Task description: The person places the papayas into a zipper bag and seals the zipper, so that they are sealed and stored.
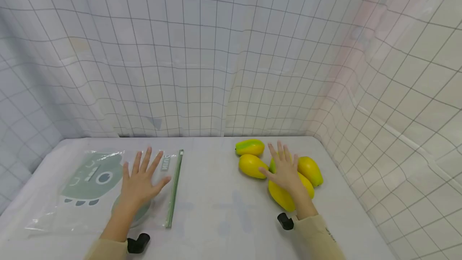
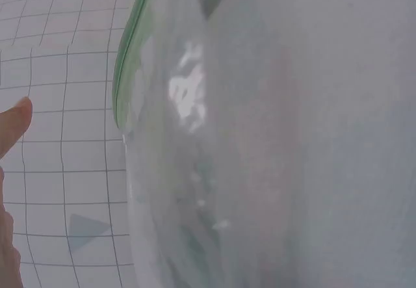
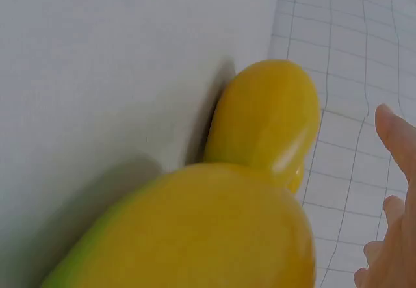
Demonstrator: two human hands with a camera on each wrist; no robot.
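Note:
My left hand [image 1: 138, 185] is spread flat with fingers apart over a clear plastic zip bag [image 1: 90, 208], holding nothing. The bag has a green cartoon face print and a green zip strip [image 1: 175, 189] along its right side. In the left wrist view the clear film [image 2: 195, 190] fills most of the picture. My right hand [image 1: 285, 173], fingers also spread and nothing held, is over several yellow-green, mango-like fruits, hiding part of them. A yellow fruit [image 1: 252, 167] lies just left of its thumb. Two fruits, a near one [image 3: 201, 229] and a farther one [image 3: 266, 119], show in the right wrist view.
The white tabletop [image 1: 209, 179] stretches between the bag and the fruits. Grid-patterned curtains [image 1: 202, 71] hang behind the table and at both sides. A greener fruit [image 1: 250, 147] lies near the back edge. A small black device [image 1: 285, 221] is at the right wrist.

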